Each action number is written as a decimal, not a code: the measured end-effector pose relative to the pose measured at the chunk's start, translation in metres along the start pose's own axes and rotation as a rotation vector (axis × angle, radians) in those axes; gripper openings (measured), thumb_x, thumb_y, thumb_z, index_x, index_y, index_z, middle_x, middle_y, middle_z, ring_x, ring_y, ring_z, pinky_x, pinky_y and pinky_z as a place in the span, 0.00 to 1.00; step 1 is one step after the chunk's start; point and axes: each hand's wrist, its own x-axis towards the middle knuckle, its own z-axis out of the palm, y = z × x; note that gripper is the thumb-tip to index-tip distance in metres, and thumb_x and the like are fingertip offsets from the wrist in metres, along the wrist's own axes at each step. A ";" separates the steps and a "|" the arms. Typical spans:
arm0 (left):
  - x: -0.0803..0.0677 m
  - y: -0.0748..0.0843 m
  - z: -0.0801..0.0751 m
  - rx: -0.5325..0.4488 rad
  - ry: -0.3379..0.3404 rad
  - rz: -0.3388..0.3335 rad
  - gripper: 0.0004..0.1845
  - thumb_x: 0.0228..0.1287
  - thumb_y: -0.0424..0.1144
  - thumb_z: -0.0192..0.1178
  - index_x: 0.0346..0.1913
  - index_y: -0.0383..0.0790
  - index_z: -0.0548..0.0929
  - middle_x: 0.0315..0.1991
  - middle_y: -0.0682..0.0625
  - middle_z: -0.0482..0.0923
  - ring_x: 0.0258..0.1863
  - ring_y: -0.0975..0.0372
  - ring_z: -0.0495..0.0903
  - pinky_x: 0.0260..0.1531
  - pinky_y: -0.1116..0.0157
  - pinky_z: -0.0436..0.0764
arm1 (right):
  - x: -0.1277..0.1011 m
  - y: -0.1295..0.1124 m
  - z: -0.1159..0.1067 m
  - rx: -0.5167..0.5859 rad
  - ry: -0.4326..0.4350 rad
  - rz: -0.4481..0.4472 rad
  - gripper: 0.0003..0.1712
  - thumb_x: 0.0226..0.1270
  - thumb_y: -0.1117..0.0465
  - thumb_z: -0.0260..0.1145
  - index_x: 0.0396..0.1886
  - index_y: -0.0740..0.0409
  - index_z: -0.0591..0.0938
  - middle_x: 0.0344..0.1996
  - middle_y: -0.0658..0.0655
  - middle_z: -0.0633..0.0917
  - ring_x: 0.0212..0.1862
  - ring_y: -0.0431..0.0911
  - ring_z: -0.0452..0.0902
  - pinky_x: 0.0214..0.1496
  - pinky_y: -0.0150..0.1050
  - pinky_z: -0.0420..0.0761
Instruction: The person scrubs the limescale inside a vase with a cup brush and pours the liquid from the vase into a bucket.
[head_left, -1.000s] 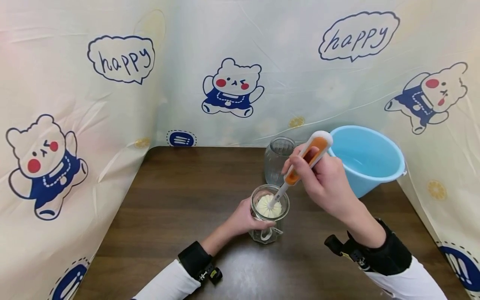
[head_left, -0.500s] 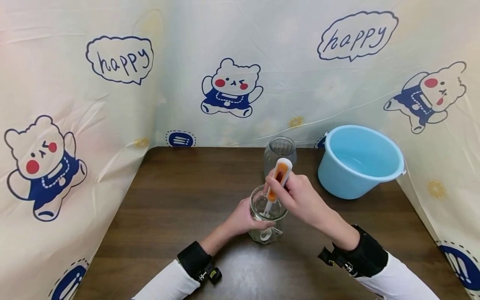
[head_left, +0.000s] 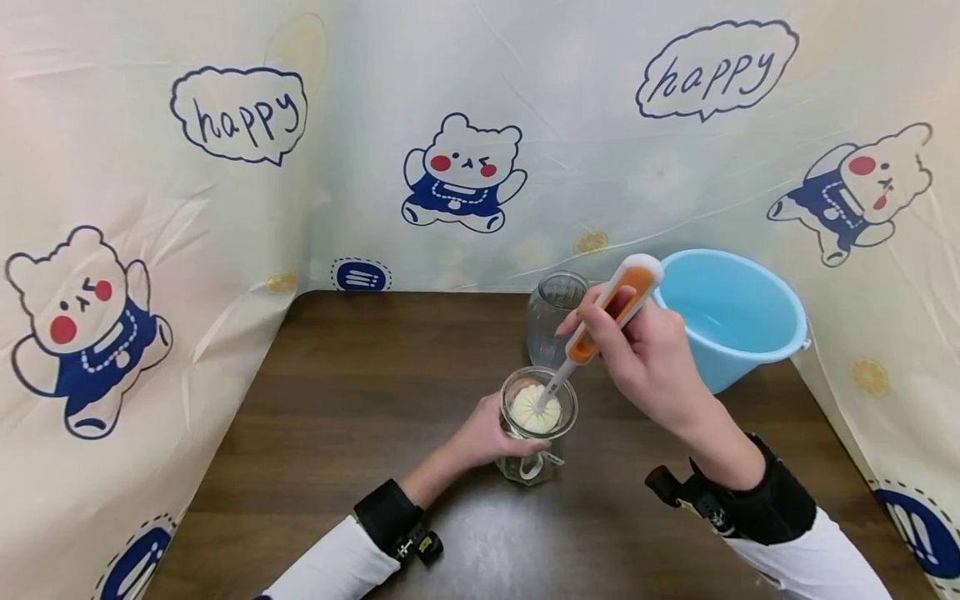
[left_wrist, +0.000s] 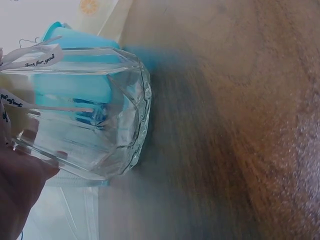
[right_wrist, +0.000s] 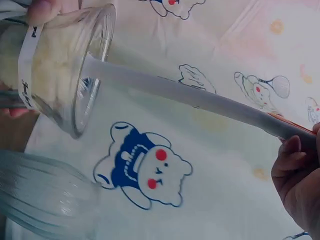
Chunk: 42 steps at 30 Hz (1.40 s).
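My left hand (head_left: 483, 437) grips a clear glass jar (left_wrist: 127, 125) around its upper part, near the table's middle. A ribbon (left_wrist: 42, 59) with printed words is tied around the jar. My right hand (head_left: 663, 358) holds the orange and white handle of a bottle brush (head_left: 577, 346), tilted up to the right. Its pale, ribbed sponge head (head_left: 536, 408) sits inside the jar, close below the mouth. In the right wrist view, the brush's grey-white stem (right_wrist: 185, 94) runs into the jar's opening. Part of the right hand lies outside that view.
A second, taller glass jar (head_left: 543, 329) stands just behind the held one, partly covered by the right hand. The light blue bucket (head_left: 750, 354) is at the back right. A printed curtain (head_left: 360, 150) hangs behind the brown wooden table (head_left: 337, 392).
Half a second ago the brush was deep in the jar, its handle near the rim. My right hand has since drawn it up and rightward. The left hand stays on the jar.
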 end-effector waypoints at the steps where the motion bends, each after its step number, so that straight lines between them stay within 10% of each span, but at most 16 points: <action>1: 0.000 0.000 0.000 -0.003 -0.002 -0.002 0.40 0.46 0.35 0.82 0.67 0.43 0.78 0.57 0.50 0.84 0.55 0.62 0.81 0.62 0.63 0.78 | -0.002 0.002 0.002 0.014 0.003 0.002 0.24 0.83 0.47 0.56 0.45 0.68 0.78 0.35 0.54 0.89 0.36 0.43 0.87 0.37 0.29 0.84; 15: -0.004 -0.002 -0.001 -0.024 -0.036 -0.063 0.48 0.52 0.39 0.81 0.76 0.53 0.68 0.61 0.41 0.82 0.57 0.44 0.82 0.60 0.62 0.80 | -0.040 0.024 0.045 0.087 -0.172 0.151 0.09 0.76 0.69 0.63 0.52 0.58 0.80 0.40 0.51 0.89 0.42 0.46 0.89 0.47 0.41 0.88; 26: 0.001 -0.002 -0.004 0.043 -0.019 -0.019 0.41 0.46 0.38 0.82 0.67 0.46 0.78 0.56 0.55 0.83 0.56 0.63 0.81 0.62 0.63 0.78 | -0.006 0.000 0.000 0.044 -0.058 0.031 0.15 0.83 0.54 0.59 0.42 0.64 0.78 0.41 0.54 0.91 0.46 0.43 0.89 0.42 0.30 0.84; 33: 0.000 0.000 -0.003 0.052 -0.012 -0.023 0.41 0.47 0.38 0.81 0.68 0.46 0.77 0.59 0.52 0.83 0.56 0.62 0.81 0.61 0.62 0.78 | -0.014 0.015 0.016 0.037 -0.112 0.038 0.20 0.82 0.46 0.56 0.45 0.60 0.78 0.43 0.53 0.91 0.45 0.45 0.90 0.47 0.32 0.86; 42: -0.002 -0.002 -0.001 0.059 -0.015 -0.033 0.42 0.50 0.39 0.81 0.70 0.45 0.75 0.59 0.41 0.83 0.55 0.55 0.83 0.60 0.57 0.80 | -0.033 0.036 0.038 -0.025 -0.209 0.052 0.08 0.73 0.70 0.66 0.48 0.58 0.82 0.47 0.52 0.91 0.45 0.45 0.90 0.45 0.37 0.87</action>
